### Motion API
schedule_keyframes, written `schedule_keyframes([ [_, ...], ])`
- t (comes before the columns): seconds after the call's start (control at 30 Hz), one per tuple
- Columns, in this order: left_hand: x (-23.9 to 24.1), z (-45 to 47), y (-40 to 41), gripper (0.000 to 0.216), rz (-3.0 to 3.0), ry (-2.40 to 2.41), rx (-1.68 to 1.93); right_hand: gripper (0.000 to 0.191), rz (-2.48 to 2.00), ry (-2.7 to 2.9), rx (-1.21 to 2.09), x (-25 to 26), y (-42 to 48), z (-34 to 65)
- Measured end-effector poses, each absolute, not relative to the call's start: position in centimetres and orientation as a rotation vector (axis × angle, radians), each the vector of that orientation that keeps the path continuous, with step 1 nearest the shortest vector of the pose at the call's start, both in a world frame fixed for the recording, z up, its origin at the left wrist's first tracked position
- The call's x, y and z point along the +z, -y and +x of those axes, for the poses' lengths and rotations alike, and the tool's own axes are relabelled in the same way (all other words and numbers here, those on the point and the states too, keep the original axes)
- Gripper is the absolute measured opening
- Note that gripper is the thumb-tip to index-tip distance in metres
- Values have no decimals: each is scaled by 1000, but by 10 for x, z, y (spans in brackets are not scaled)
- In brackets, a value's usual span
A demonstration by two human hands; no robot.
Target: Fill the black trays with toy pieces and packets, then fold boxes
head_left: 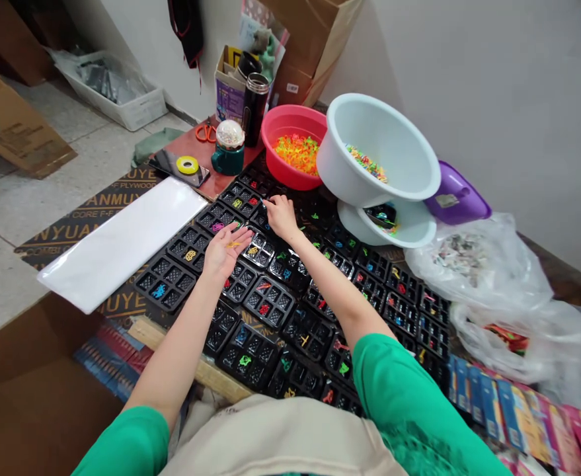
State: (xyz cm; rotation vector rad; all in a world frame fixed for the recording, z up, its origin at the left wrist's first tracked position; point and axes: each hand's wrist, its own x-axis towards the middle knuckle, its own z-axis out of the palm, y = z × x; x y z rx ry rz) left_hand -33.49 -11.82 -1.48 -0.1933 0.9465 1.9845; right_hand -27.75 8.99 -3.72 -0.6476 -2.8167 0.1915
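Observation:
Rows of black compartment trays (270, 301) cover the table, many with one small coloured plastic piece in them. My left hand (227, 248) lies palm up and open over the trays, with small yellow pieces (232, 244) resting on the palm. My right hand (280, 215) reaches further back, fingers pinched together at a tray near the red bowl (290, 125); what they hold is too small to name. The red bowl is full of mixed bright pieces. A pale tilted basin (409, 149) beside it holds a few more.
A white flat sheet (121, 238) lies left of the trays. Behind are a teal mug (228, 158), yellow tape roll (188, 164), orange scissors (205, 132), black flask (255, 99) and cardboard boxes (314, 39). Clear plastic bags (508, 284) and coloured packets (518, 403) lie at right.

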Motion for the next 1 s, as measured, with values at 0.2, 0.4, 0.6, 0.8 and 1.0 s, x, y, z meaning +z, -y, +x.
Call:
schedule_keyframes([
  [0.2, -11, -336, 118, 28, -249, -897, 1982, 36, -687, 2867, 178, -42, -73, -260],
  [0.4, -10, -338, 120, 31, -209, -792, 1960, 37, -752, 2780, 275, -29, -61, -266],
  [0.6, -2, -335, 120, 43, -246, -691, 2000, 30, -332, 2766, 635, -5, -20, -264],
  [0.8, 5, -334, 121, 51, -288, -672, 1964, 17, -108, 2843, 767, 3, -1, -259],
  [1.0, 5, -336, 122, 53, -210, -691, 2023, 22, -81, 2870, 551, 6, -17, -279],
])
